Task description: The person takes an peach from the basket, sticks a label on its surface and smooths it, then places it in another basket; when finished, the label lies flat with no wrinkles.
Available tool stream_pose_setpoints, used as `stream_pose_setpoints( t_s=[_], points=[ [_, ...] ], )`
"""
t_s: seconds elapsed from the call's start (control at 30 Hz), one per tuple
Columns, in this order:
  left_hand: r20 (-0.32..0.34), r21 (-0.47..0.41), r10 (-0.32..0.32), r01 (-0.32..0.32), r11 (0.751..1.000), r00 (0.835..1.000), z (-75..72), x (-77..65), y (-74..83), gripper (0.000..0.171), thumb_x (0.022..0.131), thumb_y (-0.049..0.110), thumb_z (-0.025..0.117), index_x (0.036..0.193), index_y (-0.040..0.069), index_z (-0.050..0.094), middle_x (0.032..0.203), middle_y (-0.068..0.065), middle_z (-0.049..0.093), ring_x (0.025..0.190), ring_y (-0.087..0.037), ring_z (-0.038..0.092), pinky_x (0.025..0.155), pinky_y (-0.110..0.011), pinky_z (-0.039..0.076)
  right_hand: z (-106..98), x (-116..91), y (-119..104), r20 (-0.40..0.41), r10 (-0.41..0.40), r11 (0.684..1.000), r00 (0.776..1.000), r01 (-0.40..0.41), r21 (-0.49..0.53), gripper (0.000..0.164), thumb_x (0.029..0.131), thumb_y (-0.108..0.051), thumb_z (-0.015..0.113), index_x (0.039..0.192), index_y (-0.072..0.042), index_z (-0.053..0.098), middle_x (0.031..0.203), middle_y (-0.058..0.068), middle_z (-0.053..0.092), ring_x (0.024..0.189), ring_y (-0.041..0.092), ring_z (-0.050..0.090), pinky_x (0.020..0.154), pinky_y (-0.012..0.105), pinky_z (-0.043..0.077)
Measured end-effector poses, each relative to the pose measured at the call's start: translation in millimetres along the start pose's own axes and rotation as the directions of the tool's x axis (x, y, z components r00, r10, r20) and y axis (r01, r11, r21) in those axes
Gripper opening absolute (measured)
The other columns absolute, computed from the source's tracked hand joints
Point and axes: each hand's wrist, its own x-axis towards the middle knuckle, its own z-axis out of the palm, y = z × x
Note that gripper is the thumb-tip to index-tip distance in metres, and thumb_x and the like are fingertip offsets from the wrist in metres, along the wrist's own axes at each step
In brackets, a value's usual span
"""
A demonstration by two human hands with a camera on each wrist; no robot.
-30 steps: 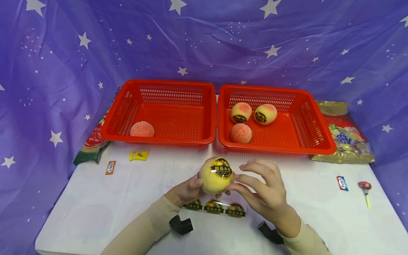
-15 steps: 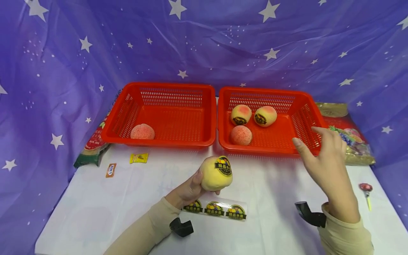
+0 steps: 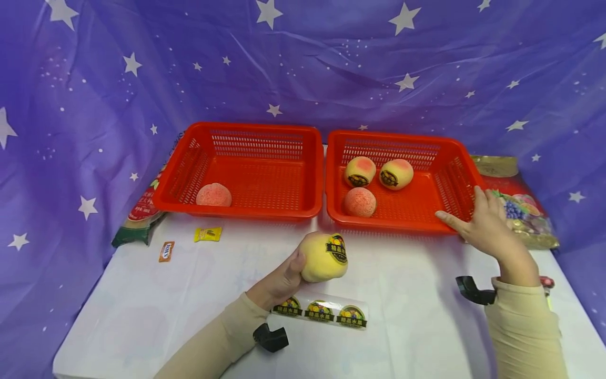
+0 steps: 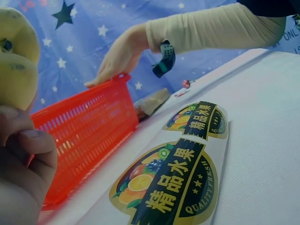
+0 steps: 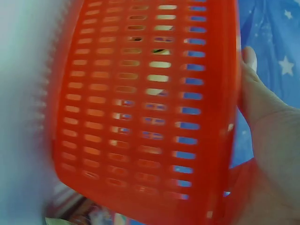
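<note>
My left hand (image 3: pixel 280 284) grips a yellow peach (image 3: pixel 323 258) above the middle of the table. The peach bears a black-and-gold fruit label on its right side; in the left wrist view part of the peach (image 4: pixel 18 61) shows above the curled fingers. At the near right corner of the right red basket (image 3: pixel 393 227), my right hand (image 3: pixel 487 226) rests on the rim with thumb and fingers spread. In the right wrist view the slotted basket wall (image 5: pixel 140 108) hides part of that hand. Below the peach lies a clear strip of fruit labels (image 3: pixel 319 311).
Three peaches (image 3: pixel 361 202) sit in the right basket, at least two labelled. A pink peach (image 3: pixel 214 195) is in the left red basket (image 3: pixel 236 211). Wrapped candies (image 3: pixel 208 234), a lollipop (image 3: pixel 546 282) and bags (image 3: pixel 530 210) lie around; a starry purple cloth (image 3: pixel 303 63) hangs behind.
My right hand has left the peach, swung right, and come down onto the right basket's near right corner. The left hand has kept holding the peach in nearly the same place.
</note>
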Motion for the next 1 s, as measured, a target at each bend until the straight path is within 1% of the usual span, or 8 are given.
stream_pose_setpoints(
  t_s=[0.2,0.4,0.5,0.6,0.67,0.77,0.87,1.0],
  points=[
    [0.01,-0.009,-0.02,0.02,1.0,1.0,1.0,2.5,-3.5,0.077,0.072,0.072,0.045,0.13,0.026,0.022,0.096,-0.004,0.045,0.075,-0.014,0.041,0.06,-0.027,0.032,2.1,6.9,10.1,0.012,-0.027,1.0,1.0,0.027,-0.006,0.1,0.081,-0.056,0.05,0.139,0.003,-0.007,0.139,0.032,-0.017,0.123,0.054,-0.018,0.08,0.076,-0.002],
    [0.012,0.038,-0.084,0.084,0.996,0.996,3.9,6.5,7.3,0.071,0.078,0.046,0.061,0.133,0.024,0.023,0.122,-0.008,0.04,0.096,-0.02,0.051,0.076,-0.031,0.045,4.3,11.6,6.8,0.021,-0.035,0.998,0.999,0.036,-0.059,0.098,0.081,-0.06,0.046,0.14,0.001,-0.004,0.14,0.031,-0.015,0.124,0.053,-0.015,0.079,0.076,0.001],
    [0.003,0.137,-0.113,0.111,0.984,0.994,13.5,10.3,25.9,0.066,0.079,0.022,0.067,0.132,0.023,0.027,0.129,-0.006,0.036,0.104,-0.022,0.051,0.084,-0.034,0.045,8.6,10.4,7.0,0.015,-0.024,0.997,1.0,0.025,-0.071,0.098,0.081,-0.062,0.045,0.14,0.0,-0.002,0.14,0.031,-0.014,0.125,0.053,-0.014,0.08,0.075,0.001],
    [-0.048,0.308,-0.128,0.136,0.942,0.991,26.5,16.8,50.4,0.068,0.076,0.014,0.069,0.129,0.026,0.03,0.126,-0.002,0.039,0.104,-0.019,0.052,0.085,-0.032,0.046,10.3,8.1,8.4,0.015,-0.014,0.997,1.0,0.015,-0.077,0.097,0.081,-0.063,0.043,0.14,0.0,-0.002,0.141,0.03,-0.014,0.125,0.052,-0.014,0.081,0.075,0.001],
    [-0.097,0.452,-0.105,0.138,0.882,0.99,34.3,24.2,65.9,0.068,0.073,0.02,0.072,0.127,0.027,0.031,0.123,0.001,0.04,0.103,-0.014,0.051,0.085,-0.029,0.045,10.0,6.6,9.4,0.018,-0.008,0.997,1.0,0.01,-0.08,0.097,0.081,-0.063,0.043,0.141,-0.001,-0.002,0.141,0.03,-0.015,0.125,0.052,-0.015,0.081,0.075,0.001],
    [-0.171,0.645,-0.022,0.129,0.753,0.985,44.4,45.7,82.7,0.068,0.067,0.032,0.076,0.122,0.029,0.036,0.117,0.007,0.041,0.101,-0.008,0.05,0.082,-0.027,0.045,9.4,5.3,10.6,0.023,-0.001,0.997,1.0,0.003,-0.081,0.096,0.081,-0.063,0.042,0.141,-0.001,0.0,0.14,0.03,-0.016,0.125,0.052,-0.015,0.082,0.074,0.0],
    [-0.211,0.798,0.091,0.118,0.591,0.973,54.4,79.4,91.2,0.068,0.061,0.045,0.076,0.117,0.031,0.04,0.112,0.012,0.043,0.095,-0.003,0.049,0.077,-0.027,0.045,9.0,5.5,11.3,0.017,0.002,0.997,1.0,-0.001,-0.078,0.096,0.08,-0.064,0.042,0.141,-0.001,0.002,0.141,0.029,-0.016,0.125,0.051,-0.015,0.082,0.074,0.0],
    [-0.225,0.929,0.213,0.144,0.341,0.951,64.9,128.4,94.2,0.07,0.057,0.055,0.071,0.116,0.028,0.045,0.106,0.014,0.047,0.099,-0.003,0.042,0.075,-0.023,0.041,10.5,7.4,9.8,0.028,0.005,0.997,1.0,-0.003,-0.075,0.095,0.08,-0.065,0.041,0.141,-0.001,0.006,0.141,0.027,-0.018,0.125,0.05,-0.016,0.082,0.074,-0.001]
  ],
)
